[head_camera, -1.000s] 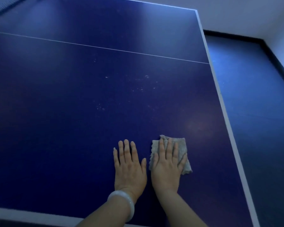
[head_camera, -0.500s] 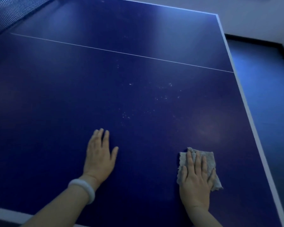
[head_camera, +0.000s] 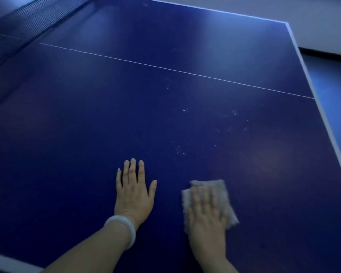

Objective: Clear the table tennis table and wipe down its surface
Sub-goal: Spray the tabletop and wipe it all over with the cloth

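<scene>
Dim blue tabletop (head_camera: 87,134): near its near edge, the right hand (head_camera: 205,217) presses flat, blurred, on a grey cloth (head_camera: 211,186). Just beside it the left hand (head_camera: 133,192) lies flat, fingers straight. Pale specks (head_camera: 227,129) sit farther out, toward the right edge.

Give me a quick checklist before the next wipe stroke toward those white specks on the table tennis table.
1. Right hand flat on the grey cloth: ok.
2. Left hand flat on the table tennis table, bracing: ok.
3. White specks ahead of the cloth, not yet wiped: not ok.
4. Path from cloth to specks free of objects: ok.
5. Cloth damp or dry: cannot tell.
6. White bangle off the surface: cannot tell.
</scene>
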Demonstrator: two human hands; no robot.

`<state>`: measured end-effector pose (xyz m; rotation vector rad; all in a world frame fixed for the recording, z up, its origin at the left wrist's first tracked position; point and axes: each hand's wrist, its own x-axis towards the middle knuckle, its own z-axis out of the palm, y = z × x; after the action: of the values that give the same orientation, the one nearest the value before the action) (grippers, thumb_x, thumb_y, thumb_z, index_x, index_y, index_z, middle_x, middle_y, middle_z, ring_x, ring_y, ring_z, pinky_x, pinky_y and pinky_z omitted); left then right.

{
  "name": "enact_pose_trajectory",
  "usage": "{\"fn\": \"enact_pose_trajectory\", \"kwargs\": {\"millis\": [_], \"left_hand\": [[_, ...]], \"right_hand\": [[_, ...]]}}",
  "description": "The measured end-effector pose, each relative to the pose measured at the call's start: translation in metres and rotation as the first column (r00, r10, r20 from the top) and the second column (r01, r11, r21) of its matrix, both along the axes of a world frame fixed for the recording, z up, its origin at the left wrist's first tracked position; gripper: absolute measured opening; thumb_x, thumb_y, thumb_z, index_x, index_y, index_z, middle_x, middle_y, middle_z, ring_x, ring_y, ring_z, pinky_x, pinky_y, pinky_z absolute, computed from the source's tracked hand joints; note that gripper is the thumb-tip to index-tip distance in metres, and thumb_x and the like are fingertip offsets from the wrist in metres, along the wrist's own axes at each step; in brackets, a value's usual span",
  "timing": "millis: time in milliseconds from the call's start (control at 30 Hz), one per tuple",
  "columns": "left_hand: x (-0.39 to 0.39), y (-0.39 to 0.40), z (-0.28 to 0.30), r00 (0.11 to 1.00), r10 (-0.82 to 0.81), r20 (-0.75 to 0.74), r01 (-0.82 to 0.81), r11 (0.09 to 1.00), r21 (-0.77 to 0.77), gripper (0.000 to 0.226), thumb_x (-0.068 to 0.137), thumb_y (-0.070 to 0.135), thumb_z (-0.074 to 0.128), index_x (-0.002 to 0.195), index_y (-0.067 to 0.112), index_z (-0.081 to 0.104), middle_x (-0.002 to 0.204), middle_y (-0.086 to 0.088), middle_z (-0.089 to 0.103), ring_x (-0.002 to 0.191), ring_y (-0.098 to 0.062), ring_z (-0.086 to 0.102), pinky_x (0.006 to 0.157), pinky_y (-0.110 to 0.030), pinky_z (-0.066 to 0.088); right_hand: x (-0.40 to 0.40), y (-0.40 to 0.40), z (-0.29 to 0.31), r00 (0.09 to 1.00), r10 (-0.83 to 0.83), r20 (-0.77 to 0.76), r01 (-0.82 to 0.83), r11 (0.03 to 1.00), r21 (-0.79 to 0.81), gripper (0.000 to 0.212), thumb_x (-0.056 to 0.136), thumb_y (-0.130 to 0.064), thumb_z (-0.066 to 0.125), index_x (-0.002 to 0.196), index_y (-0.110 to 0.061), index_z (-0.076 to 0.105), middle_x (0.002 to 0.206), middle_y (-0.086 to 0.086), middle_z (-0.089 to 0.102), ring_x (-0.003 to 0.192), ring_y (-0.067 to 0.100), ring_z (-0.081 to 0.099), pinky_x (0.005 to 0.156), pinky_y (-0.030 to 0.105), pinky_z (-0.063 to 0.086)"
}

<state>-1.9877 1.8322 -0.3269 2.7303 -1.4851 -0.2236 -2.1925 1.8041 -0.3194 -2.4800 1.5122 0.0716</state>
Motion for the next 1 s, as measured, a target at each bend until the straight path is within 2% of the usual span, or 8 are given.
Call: {"fn": "enact_pose_trajectory", "kwargs": {"millis": [67,133,200,300,500,600,767,1000], "left_hand": [[0.000,0.000,0.001,1.000,-0.002,0.002,0.002,1.000,-0.003,0.079,0.091,0.058,-0.012,0.155,0.013,-0.002,0.163,-0.011,-0.001,0.150,-0.025,-0.009,0.122,-0.047,-0.004],[0.000,-0.001,0.001,1.000,-0.003,-0.004,0.003,1.000,-0.007,0.078,0.091,0.056,-0.010,0.155,0.013,0.000,0.163,-0.012,0.001,0.150,-0.026,-0.006,0.122,-0.047,-0.002],[0.000,0.000,0.001,1.000,-0.007,-0.016,0.007,1.000,-0.013,0.075,0.092,0.054,-0.008,0.154,0.012,0.002,0.163,-0.012,0.004,0.151,-0.027,-0.004,0.122,-0.048,-0.001],[0.001,0.000,0.003,1.000,-0.007,-0.025,0.007,1.000,-0.014,0.073,0.095,0.051,-0.003,0.154,0.011,0.007,0.162,-0.014,0.010,0.151,-0.029,0.003,0.122,-0.050,0.005],[0.002,0.000,0.003,0.999,-0.009,-0.049,0.010,1.000,0.011,0.071,0.096,0.049,0.002,0.154,0.008,0.010,0.161,-0.017,0.013,0.150,-0.032,0.008,0.121,-0.053,0.009],[0.002,0.001,0.007,0.998,-0.016,-0.061,0.015,1.000,-0.009,0.069,0.097,0.047,0.015,0.151,0.006,0.026,0.157,-0.018,0.026,0.147,-0.033,0.021,0.118,-0.053,0.017],[0.002,0.002,0.008,0.997,-0.009,-0.073,0.008,1.000,-0.011,0.069,0.097,0.047,0.015,0.151,0.006,0.026,0.157,-0.018,0.026,0.148,-0.033,0.019,0.119,-0.054,0.019],[0.001,0.001,0.010,0.995,-0.008,-0.095,0.007,1.000,-0.009,0.068,0.095,0.046,0.021,0.147,0.003,0.035,0.153,-0.020,0.034,0.144,-0.035,0.029,0.115,-0.055,0.027]], "right_hand": [[0.022,-0.014,0.006,0.964,0.264,0.029,-0.264,0.964,-0.030,0.056,0.101,-0.037,0.021,0.156,-0.023,0.019,0.164,0.002,0.013,0.151,0.026,0.008,0.117,0.058,0.007],[0.016,-0.049,0.000,0.938,0.332,-0.101,-0.339,0.939,-0.057,0.062,0.102,-0.036,0.025,0.156,-0.027,-0.005,0.165,-0.001,-0.003,0.151,0.023,-0.009,0.118,0.058,0.005],[-0.005,-0.080,-0.001,0.978,0.044,-0.203,-0.045,0.999,0.003,0.074,0.103,-0.032,0.031,0.147,-0.024,-0.029,0.163,0.002,-0.018,0.149,0.026,-0.020,0.119,0.059,0.008],[-0.014,-0.072,0.002,0.934,-0.352,-0.058,0.350,0.936,-0.045,0.065,0.104,-0.037,0.021,0.149,-0.030,-0.026,0.163,0.003,-0.017,0.150,0.024,-0.017,0.119,0.060,0.004],[0.048,-0.023,0.001,0.988,0.150,0.027,-0.148,0.988,-0.053,0.056,0.104,-0.039,0.011,0.155,-0.021,0.025,0.162,0.006,0.020,0.149,0.028,0.018,0.116,0.061,0.016],[0.076,-0.087,-0.003,0.960,0.277,-0.048,-0.281,0.954,-0.108,0.055,0.104,-0.040,0.013,0.156,-0.029,-0.001,0.165,-0.001,-0.001,0.152,0.021,-0.008,0.119,0.058,0.002],[0.073,-0.138,0.002,0.974,-0.223,-0.033,0.224,0.974,0.043,0.056,0.103,-0.042,0.009,0.150,-0.036,-0.021,0.164,0.001,-0.014,0.149,0.021,-0.019,0.118,0.060,-0.006],[0.124,-0.104,-0.011,0.975,0.223,0.009,-0.222,0.971,-0.091,0.055,0.102,-0.043,0.002,0.154,-0.032,-0.011,0.163,-0.005,-0.011,0.150,0.019,-0.016,0.120,0.053,-0.010]]}}
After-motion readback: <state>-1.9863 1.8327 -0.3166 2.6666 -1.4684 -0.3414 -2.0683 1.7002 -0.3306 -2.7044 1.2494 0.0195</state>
